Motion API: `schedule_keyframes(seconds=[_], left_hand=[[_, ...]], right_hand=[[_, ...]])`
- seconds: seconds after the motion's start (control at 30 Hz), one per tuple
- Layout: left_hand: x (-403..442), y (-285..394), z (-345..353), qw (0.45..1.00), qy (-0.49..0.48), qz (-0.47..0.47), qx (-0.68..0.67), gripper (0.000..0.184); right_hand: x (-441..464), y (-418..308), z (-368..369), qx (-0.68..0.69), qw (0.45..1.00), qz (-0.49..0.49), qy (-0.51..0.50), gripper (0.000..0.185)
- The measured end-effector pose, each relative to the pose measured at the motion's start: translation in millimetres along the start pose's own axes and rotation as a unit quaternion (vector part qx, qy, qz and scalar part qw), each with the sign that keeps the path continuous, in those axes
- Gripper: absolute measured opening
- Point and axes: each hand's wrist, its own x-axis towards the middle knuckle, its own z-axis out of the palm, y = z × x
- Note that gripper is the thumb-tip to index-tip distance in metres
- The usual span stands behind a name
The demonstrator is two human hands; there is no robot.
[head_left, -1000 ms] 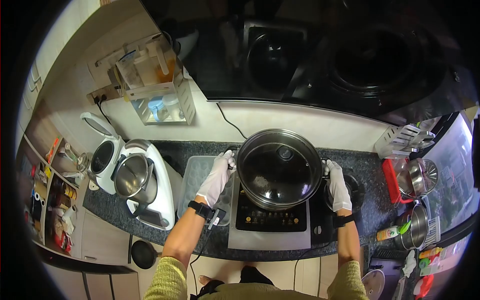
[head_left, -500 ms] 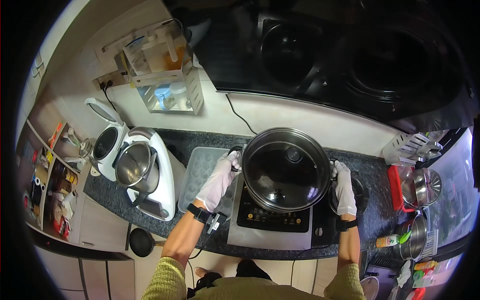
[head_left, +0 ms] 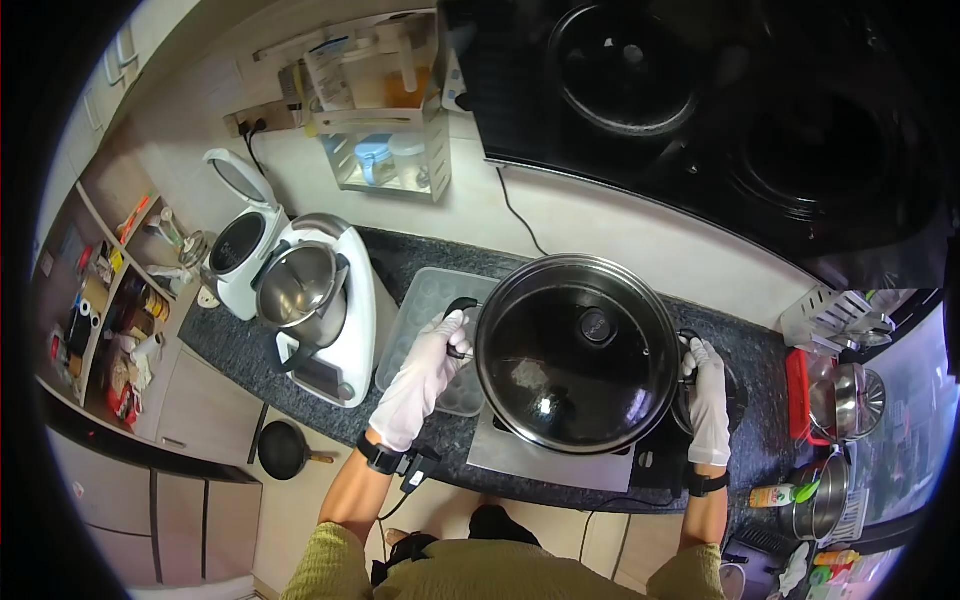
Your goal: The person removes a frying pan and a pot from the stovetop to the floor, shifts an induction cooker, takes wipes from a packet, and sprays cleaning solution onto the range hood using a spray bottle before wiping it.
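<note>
A wide black pan (head_left: 540,425) with a steel rim is held above the induction cooker (head_left: 560,470), hiding its control panel. On the pan sits a glass lid (head_left: 560,370) with a round black knob (head_left: 598,327); a pale, cloudy patch shows on or through the glass. My left hand (head_left: 438,352), in a white glove, is closed around the pan's left loop handle (head_left: 461,304). Also gloved in white, my right hand (head_left: 706,370) grips the handle on the opposite side, its fingers partly hidden.
Left of the pan lies a translucent tray (head_left: 410,310) with round hollows, then a white food processor (head_left: 350,320) with a steel bowl. A red rack (head_left: 797,385) and a steel pot (head_left: 828,500) stand at right. The dark range hood (head_left: 700,170) overhangs the back wall.
The lidded pan has risen towards me and nearer the counter's front, now covering the cooker's control panel. Both hands keep hold and move with it. My view has turned slightly.
</note>
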Motion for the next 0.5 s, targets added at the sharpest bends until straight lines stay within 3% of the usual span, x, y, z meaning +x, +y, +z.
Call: schedule_keyframes(seconds=[0.2, 0.5], left_hand=[[-84.9, 26.1, -34.2, 0.999, 0.028, 0.033, -0.018, 0.016], [-215.1, 53.8, -147.5, 0.992, 0.023, 0.101, -0.066, 0.014]], right_hand=[[-66.0, -11.7, 33.7, 0.018, 0.998, -0.011, -0.067, 0.02], [-164.9, 26.8, 96.4, 0.061, 0.98, 0.022, -0.188, 0.016]])
